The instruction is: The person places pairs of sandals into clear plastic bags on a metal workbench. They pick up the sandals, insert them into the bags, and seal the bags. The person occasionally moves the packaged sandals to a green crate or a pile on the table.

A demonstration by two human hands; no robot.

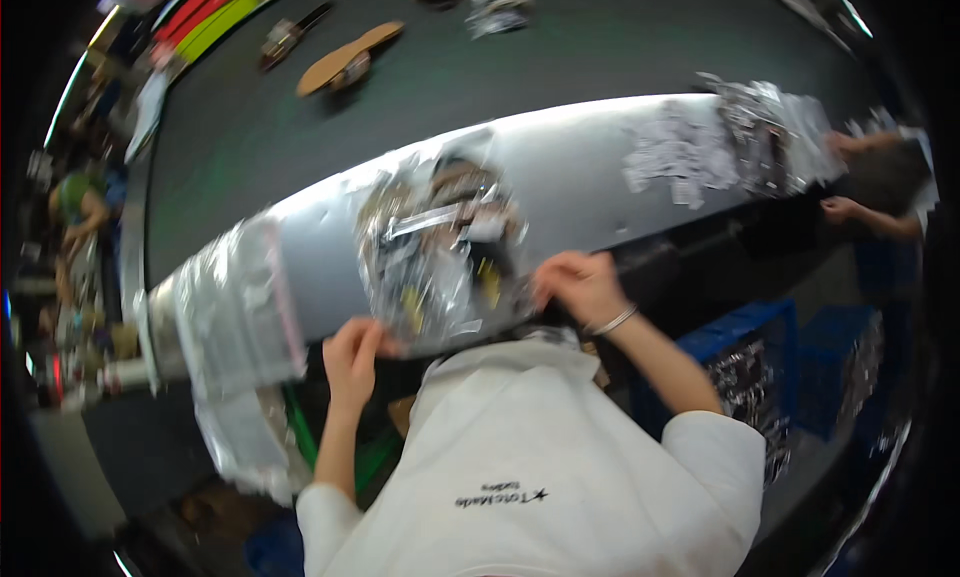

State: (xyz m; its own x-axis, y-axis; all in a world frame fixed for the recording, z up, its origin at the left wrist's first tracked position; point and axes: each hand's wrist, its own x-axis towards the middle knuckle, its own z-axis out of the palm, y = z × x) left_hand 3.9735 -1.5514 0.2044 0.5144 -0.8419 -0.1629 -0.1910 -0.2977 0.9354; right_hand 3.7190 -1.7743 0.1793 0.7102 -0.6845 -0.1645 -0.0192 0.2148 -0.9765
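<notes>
At far left, a person in green [75,192], blurred. Nearer, on the left end of a smooth, silver-grey metal ledge [580,162], a stack of flat clear bags [235,312], thin, glossy and rippled, pinkish along one edge, drooping over the near side. Beyond, red and yellow-green boxes [215,22] and a broad, matte, dark green work surface [530,72] bearing a sandal [335,67] with a smooth tan sole. Next, left hand [353,359], fingers bent inward, pinching the near left corner of a crinkled plastic bag [445,287]. Inside that bag, on the ledge between and just beyond both hands, dark and brown footwear [460,182] with yellow patches, details hidden by glare and blur. Right hand [583,289], slim band [615,320] at the wrist, pinching the bag's near right edge. Farther right, apart from the hands, a loose spread of flat white slips [682,149], then, just beside, a heap of shiny film-wrapped items [770,142]. Below, blue plastic crates [742,320] of glossy packets. At far right, bare forearms of a co-worker [882,140] near the heap.
</notes>
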